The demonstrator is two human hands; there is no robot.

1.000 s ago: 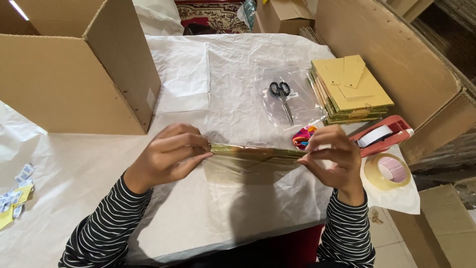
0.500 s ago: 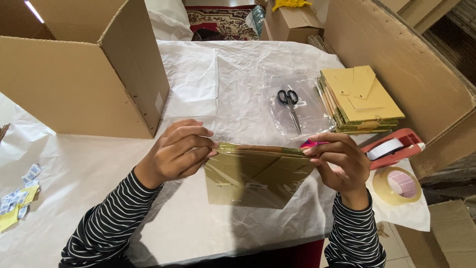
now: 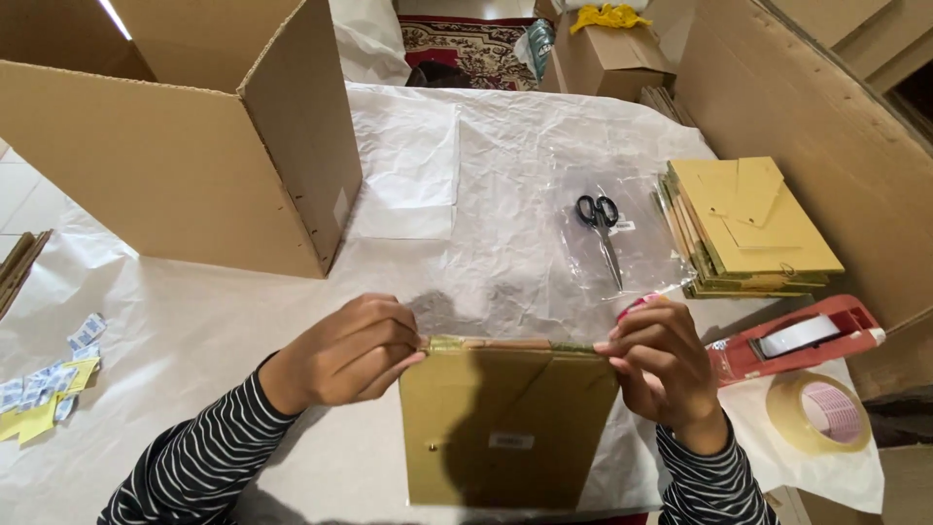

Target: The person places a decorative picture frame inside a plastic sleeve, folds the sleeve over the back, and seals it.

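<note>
Table (image 3: 194, 331), covered in creased white paper: carries everything listed below.

Open cardboard box (image 3: 185, 146), at 10 o'clock from the hands: large, empty side facing the viewer, standing on the paper.

Stack of gold envelopes (image 3: 748, 228), at 2 o'clock: flat pile, flaps up, lying well apart from the hands.

Gold envelope (image 3: 505, 428), at 6 o'clock, centre foreground: a second ago it lies nearly edge-on, only its top fold showing; now it is tilted toward the viewer so its whole back face shows, with a small pale label low on it. The top edge remains gripped at both corners, so the work along the fold continues rather than ends.

Left hand (image 3: 345, 352): fingers curled, pinching the envelope's top left corner.

Right hand (image 3: 661, 365): pinching the top right corner, with a small pink-red item tucked behind the fingers; its kind cannot be told.

Red tape dispenser (image 3: 797, 340), at 3 o'clock, just beside the right hand.

Roll of clear tape (image 3: 816, 413), at 4 o'clock.

Black-handled scissors (image 3: 603, 233), at 1 o'clock, lying on a clear plastic sheet.

Paper scraps (image 3: 49, 389), blue, white and yellow, at 9 o'clock.
</note>
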